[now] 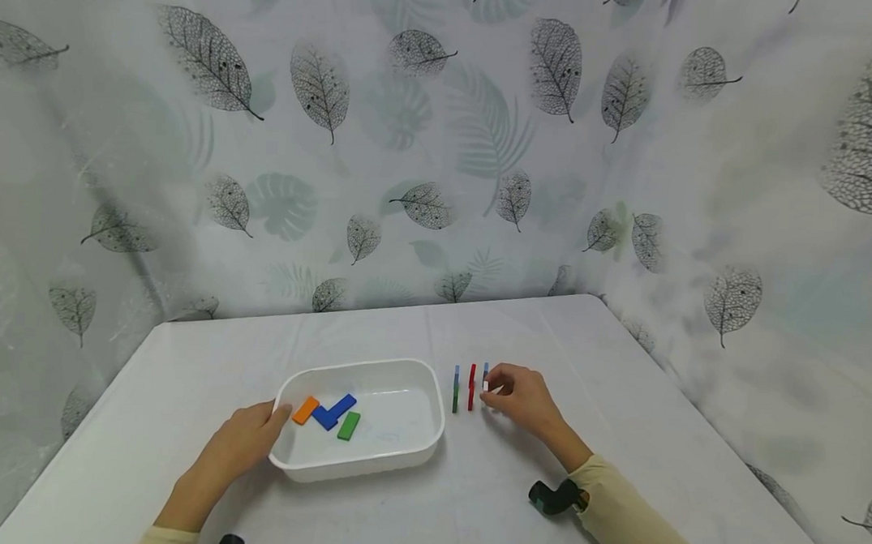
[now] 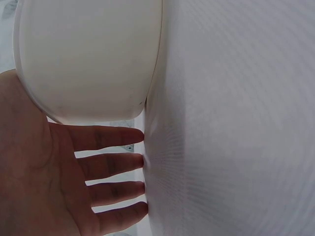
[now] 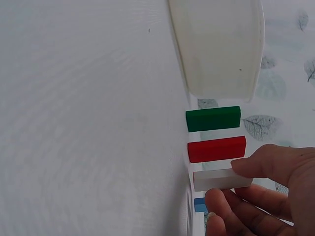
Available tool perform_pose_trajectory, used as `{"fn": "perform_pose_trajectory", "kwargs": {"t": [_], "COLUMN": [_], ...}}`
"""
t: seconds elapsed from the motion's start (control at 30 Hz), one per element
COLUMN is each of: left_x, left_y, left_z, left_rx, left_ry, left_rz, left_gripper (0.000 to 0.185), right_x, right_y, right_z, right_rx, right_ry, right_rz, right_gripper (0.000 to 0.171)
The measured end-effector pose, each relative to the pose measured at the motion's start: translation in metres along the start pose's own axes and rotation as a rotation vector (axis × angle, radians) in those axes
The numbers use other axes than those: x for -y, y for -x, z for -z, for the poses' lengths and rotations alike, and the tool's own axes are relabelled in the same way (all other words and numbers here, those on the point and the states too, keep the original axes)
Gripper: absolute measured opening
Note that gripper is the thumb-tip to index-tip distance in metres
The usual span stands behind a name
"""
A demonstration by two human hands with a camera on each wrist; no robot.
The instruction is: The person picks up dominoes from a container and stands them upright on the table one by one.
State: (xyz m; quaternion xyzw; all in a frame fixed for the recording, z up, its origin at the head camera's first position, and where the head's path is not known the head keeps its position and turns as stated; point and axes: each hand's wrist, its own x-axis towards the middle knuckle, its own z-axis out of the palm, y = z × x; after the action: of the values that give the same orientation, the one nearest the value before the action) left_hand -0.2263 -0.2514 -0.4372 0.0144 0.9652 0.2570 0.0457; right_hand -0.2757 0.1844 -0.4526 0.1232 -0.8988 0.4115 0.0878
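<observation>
One white block stands upright to the right of the tray, pinched between the thumb and fingers of your right hand. Nearer the tray stand a red block and, closest, a green block. Your left hand holds the tray's left end, thumb over the rim, fingers straight. Inside the tray lie four loose blocks. Risks: an uneven release could topple the white block into its neighbours; a rightward push on the tray could strike the green block. Unclear: whether the white block's foot bears on the table. Your right fingers partly cover a blue block.
</observation>
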Motion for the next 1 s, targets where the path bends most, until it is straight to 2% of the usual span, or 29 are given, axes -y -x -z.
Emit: {"fn": "perform_pose_trajectory", "kwargs": {"t": [0.6, 1.0], "left_x": [0.0021, 0.001], "left_y": [0.0004, 0.0007], "left_z": [-0.0019, -0.0013], "left_rx": [-0.016, -0.013], "left_ry": [0.002, 0.001], "left_rz": [-0.023, -0.019], "left_gripper": [0.065, 0.066], "right_x": [-0.0063, -0.006], "right_y": [-0.0013, -0.0012], "right_z": [-0.0047, -0.0019], "right_rx": [0.034, 0.053], "right_ry": [0.023, 0.024], "right_rz": [-0.047, -0.01], "right_gripper": [0.019, 0.019]}}
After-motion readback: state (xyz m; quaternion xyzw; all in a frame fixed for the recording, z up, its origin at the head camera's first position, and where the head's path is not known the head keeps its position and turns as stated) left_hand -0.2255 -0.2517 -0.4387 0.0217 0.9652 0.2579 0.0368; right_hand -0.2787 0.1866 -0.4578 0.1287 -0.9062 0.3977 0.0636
